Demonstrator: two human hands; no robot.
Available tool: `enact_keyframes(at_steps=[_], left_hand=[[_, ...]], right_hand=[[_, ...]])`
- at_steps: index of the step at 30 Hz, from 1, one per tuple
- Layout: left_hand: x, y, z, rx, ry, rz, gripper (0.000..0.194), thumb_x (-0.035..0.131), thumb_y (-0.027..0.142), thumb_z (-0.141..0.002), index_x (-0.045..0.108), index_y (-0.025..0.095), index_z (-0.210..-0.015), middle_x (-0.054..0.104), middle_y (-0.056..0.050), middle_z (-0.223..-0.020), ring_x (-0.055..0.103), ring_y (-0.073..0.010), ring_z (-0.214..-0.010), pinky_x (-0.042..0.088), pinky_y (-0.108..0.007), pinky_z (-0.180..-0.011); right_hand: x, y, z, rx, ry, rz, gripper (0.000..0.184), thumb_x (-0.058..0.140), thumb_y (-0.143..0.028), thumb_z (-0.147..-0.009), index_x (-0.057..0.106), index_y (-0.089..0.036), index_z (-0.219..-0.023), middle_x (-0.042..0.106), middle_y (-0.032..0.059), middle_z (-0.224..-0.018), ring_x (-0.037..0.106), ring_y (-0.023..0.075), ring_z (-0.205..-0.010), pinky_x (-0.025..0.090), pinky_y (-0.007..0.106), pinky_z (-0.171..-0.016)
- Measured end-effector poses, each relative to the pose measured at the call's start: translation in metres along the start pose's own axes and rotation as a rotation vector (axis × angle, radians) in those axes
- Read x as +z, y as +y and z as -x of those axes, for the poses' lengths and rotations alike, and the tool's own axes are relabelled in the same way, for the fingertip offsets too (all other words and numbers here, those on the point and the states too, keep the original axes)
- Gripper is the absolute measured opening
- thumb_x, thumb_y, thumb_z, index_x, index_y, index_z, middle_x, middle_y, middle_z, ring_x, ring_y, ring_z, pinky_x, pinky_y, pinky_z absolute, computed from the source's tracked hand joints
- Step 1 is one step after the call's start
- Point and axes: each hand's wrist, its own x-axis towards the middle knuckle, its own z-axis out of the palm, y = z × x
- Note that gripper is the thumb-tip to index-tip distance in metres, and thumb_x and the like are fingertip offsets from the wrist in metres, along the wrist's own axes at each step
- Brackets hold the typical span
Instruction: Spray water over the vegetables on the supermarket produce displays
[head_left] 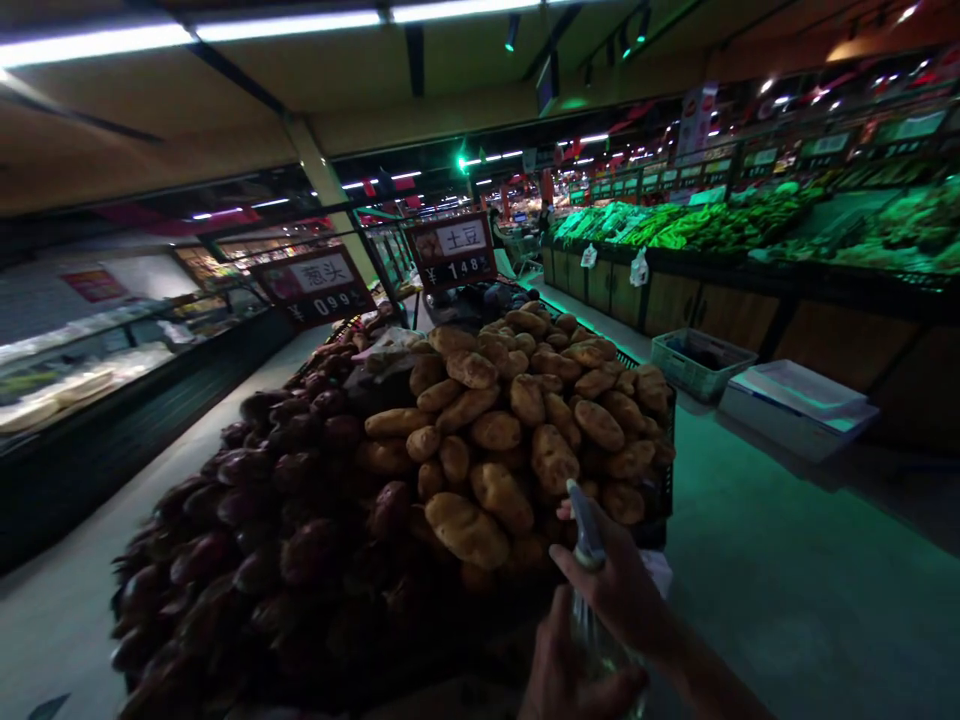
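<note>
At the near edge of the potato pile, low in the view, the right hand wraps its fingers over the spray bottle head while the left hand grips its clear body. The step looks like readying the sprayer; misting next would call for aiming the nozzle and squeezing.

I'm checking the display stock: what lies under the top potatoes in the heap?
More potatoes show beneath, heaped in a dark crate. Deeper layers and the crate's floor are covered. Both hands hold a spray bottle in front.
</note>
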Motion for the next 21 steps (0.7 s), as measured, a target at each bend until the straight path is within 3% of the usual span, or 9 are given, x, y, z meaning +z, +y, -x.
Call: enact_keyframes(at_steps=[3,6,9,13,17,21], left_hand=[[-0.019,0.015,-0.024,0.016,0.120,0.031,0.086,0.093,0.060,-0.074,0.061,0.021,-0.143,0.080,-0.017,-0.142,0.076,-0.0395,-0.132,0.063,-0.049,-0.115],[-0.036,0.020,-0.047,0.004,0.275,0.010,0.076,0.090,0.064,-0.076,0.061,0.022,-0.134,0.081,-0.016,-0.138,0.077,-0.0373,-0.131,0.065,-0.046,-0.113],[-0.060,0.029,-0.074,0.020,0.341,0.035,0.073,0.089,0.067,-0.077,0.063,0.022,-0.129,0.084,-0.014,-0.134,0.078,-0.0380,-0.130,0.066,-0.046,-0.111],[-0.106,0.051,-0.119,0.063,0.367,0.046,0.079,0.087,0.067,-0.079,0.063,0.021,-0.138,0.085,-0.014,-0.134,0.079,-0.0403,-0.131,0.067,-0.048,-0.111],[-0.150,0.077,-0.165,0.124,0.391,-0.065,0.073,0.085,0.063,-0.084,0.062,0.019,-0.138,0.086,-0.013,-0.129,0.082,-0.0360,-0.119,0.069,-0.044,-0.102],[-0.168,0.100,-0.197,0.116,0.424,-0.098,0.059,0.084,0.057,-0.087,0.064,0.018,-0.127,0.086,-0.009,-0.111,0.081,-0.0313,-0.103,0.067,-0.040,-0.090]], right_hand=[[0.021,-0.014,-0.039,-0.041,-0.112,-0.031,0.018,0.075,-0.033,-0.092,0.068,-0.027,-0.108,0.077,0.0030,-0.097,0.075,0.0248,-0.087,0.060,0.038,-0.085],[0.043,-0.025,-0.075,-0.097,-0.174,-0.026,0.011,0.073,-0.029,-0.092,0.064,-0.027,-0.097,0.069,-0.0028,-0.078,0.066,0.0191,-0.068,0.052,0.032,-0.068],[0.065,-0.040,-0.114,-0.159,-0.177,-0.005,0.013,0.074,-0.027,-0.089,0.065,-0.027,-0.098,0.071,-0.0023,-0.083,0.066,0.0187,-0.071,0.050,0.031,-0.068],[0.090,-0.068,-0.178,-0.206,-0.216,-0.033,0.024,0.080,-0.025,-0.084,0.069,-0.026,-0.105,0.077,-0.0003,-0.099,0.069,0.0204,-0.082,0.051,0.032,-0.076],[0.112,-0.089,-0.241,-0.285,-0.237,-0.086,0.019,0.080,-0.025,-0.082,0.068,-0.025,-0.098,0.073,-0.0038,-0.085,0.063,0.0173,-0.071,0.047,0.030,-0.067],[0.122,-0.087,-0.284,-0.249,-0.149,-0.078,0.011,0.076,-0.023,-0.081,0.065,-0.025,-0.084,0.066,-0.0060,-0.071,0.059,0.0154,-0.062,0.044,0.027,-0.061]])
